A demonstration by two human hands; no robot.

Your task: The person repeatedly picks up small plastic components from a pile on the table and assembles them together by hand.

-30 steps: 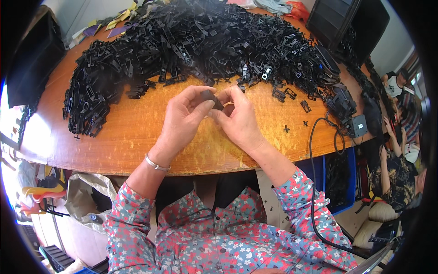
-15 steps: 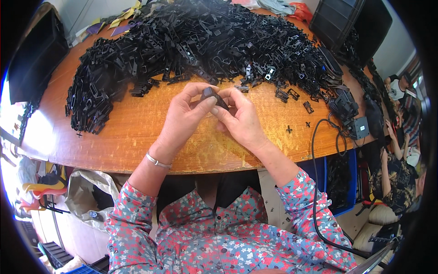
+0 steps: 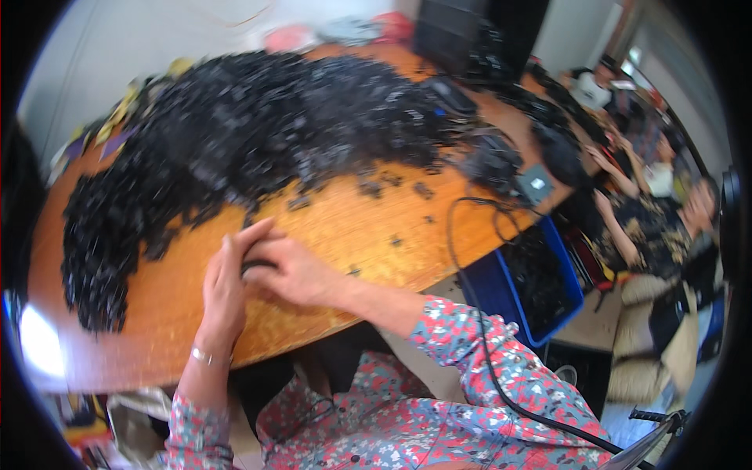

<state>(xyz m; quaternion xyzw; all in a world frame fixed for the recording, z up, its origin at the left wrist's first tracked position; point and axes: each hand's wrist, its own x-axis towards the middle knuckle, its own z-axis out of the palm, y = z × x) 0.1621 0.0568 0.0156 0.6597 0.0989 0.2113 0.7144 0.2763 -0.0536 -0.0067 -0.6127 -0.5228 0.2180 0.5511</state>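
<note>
OK, blk pc [image 3: 259, 265] in R hand [image 3: 291, 270], L [image 3: 225, 288] alongside

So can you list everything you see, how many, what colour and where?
Table: one, orange-brown, middle
Pile of plastic pieces: too many to count, black, across the table's far side
Loose pieces: several, black, near the pile
Small box: one, dark grey, table's right side
Cable: one, black, over the right arm
Tub: one, blue, right of the table
Bundles: about three, pink, pale, red, at the back
Sack: one, pale, lower left
Other people: at least two, mixed clothes, far right
Held piece: one, black, blurry, in the right hand
Bracelet: one, silver, left wrist
Shirt: one, flowery blue-grey and red, bottom
Hands: two, bare, left and right, together over the table
</note>
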